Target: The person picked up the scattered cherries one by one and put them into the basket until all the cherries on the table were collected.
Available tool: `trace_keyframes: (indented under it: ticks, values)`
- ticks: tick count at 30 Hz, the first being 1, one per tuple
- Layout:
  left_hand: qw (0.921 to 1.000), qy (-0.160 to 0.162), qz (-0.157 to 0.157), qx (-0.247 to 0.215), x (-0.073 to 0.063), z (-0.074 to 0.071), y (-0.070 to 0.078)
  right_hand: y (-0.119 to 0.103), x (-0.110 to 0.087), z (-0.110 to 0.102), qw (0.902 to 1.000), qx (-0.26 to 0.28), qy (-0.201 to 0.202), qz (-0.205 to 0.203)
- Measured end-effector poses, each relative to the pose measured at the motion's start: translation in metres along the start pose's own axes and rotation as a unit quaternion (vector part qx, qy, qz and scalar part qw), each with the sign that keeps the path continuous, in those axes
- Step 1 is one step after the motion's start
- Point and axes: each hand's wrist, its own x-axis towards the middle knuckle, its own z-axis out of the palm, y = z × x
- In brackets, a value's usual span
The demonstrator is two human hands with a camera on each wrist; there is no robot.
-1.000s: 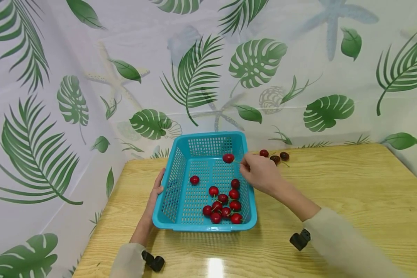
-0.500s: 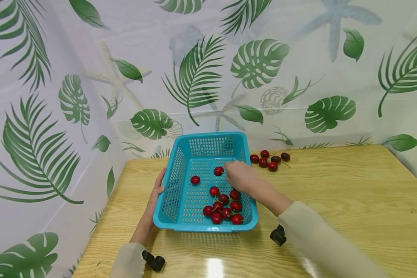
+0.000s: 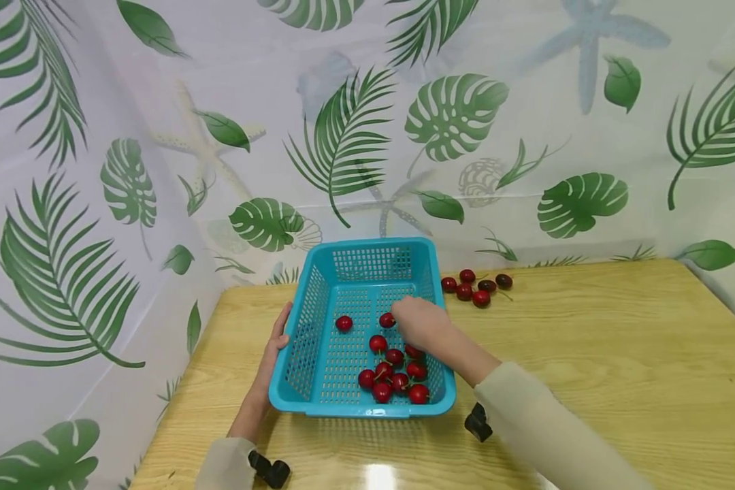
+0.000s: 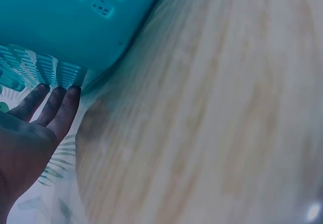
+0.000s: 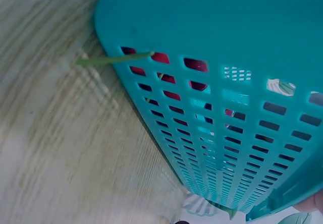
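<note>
A blue perforated plastic basket (image 3: pixel 318 408) stands on the table with several red cherries (image 3: pixel 382 371) inside, mostly in its near right part. One cherry (image 3: pixel 344 324) lies apart on the left. My left hand (image 3: pixel 271 354) rests against the basket's left side; in the left wrist view its fingers (image 4: pixel 61 114) are extended and touch the outer wall. Reaching over the right rim, my right hand (image 3: pixel 421 325) holds a cherry (image 3: pixel 387 320) low inside the basket, apparently by the stem; its fingertips are hidden. Only a bit of that hand shows in the right wrist view.
Several loose cherries (image 3: pixel 480 298), some darker, lie on the wooden table (image 3: pixel 588 354) behind and right of the basket. A leaf-printed cloth (image 3: pixel 355 170) hangs along the back and left. A green stem (image 5: pixel 116 59) pokes through the basket wall.
My right hand has moved left from the basket's right rim and down into the basket, carrying a cherry. The left hand has stayed at the basket's side.
</note>
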Motion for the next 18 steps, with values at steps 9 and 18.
trace_keyframes:
  ticks: [9, 18]
  values:
    - [0.9999, -0.002, 0.005, 0.012, -0.0021, -0.0010, -0.0036, -0.0018, -0.0045, 0.0015, 0.9999, -0.009, 0.001, 0.008]
    - [0.9998, -0.008, 0.009, 0.016, 0.0006, -0.0032, -0.0037, -0.0023, -0.0024, 0.0013, 0.9991, -0.040, -0.006, 0.013]
